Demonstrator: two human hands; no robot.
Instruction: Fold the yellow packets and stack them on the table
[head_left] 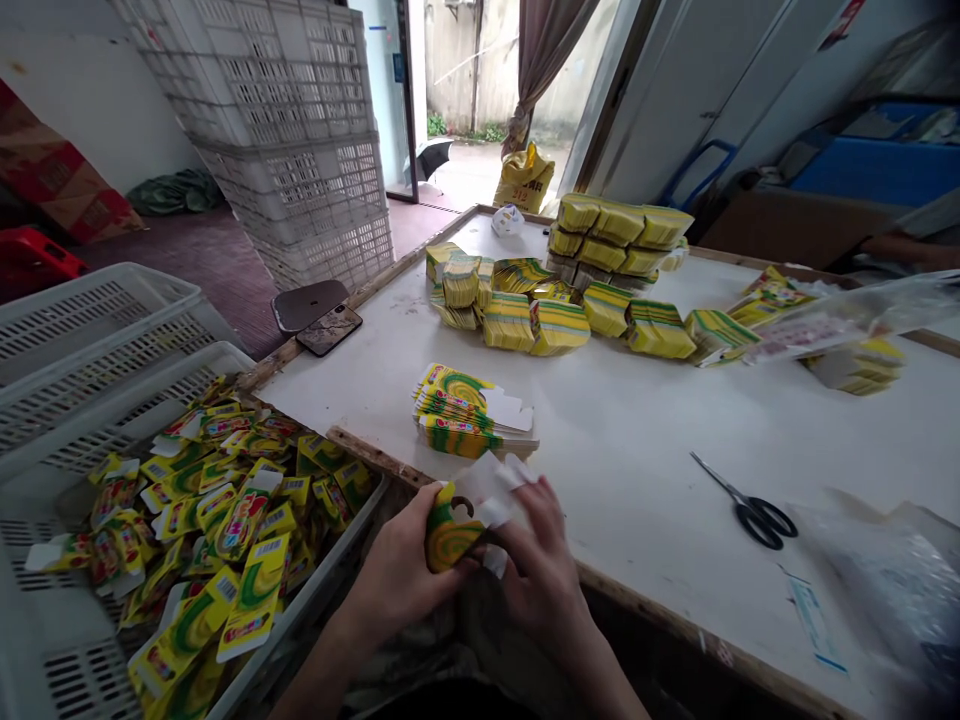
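My left hand (394,575) and my right hand (541,560) both grip one yellow and green printed card box (452,528) just below the table's front edge. Its white flaps stick up between my fingers. Directly above my hands, a flat stack of the same cards (469,412) lies on the white table (637,440). At my left, a white plastic crate (75,640) holds several folded yellow packets (217,520).
Bundles of yellow cards (577,310) are piled at the table's far side. Black scissors (750,505) lie at the right, near clear plastic bags (885,580). Two phones (319,315) rest on the table's left corner. Stacked white crates (292,150) stand behind.
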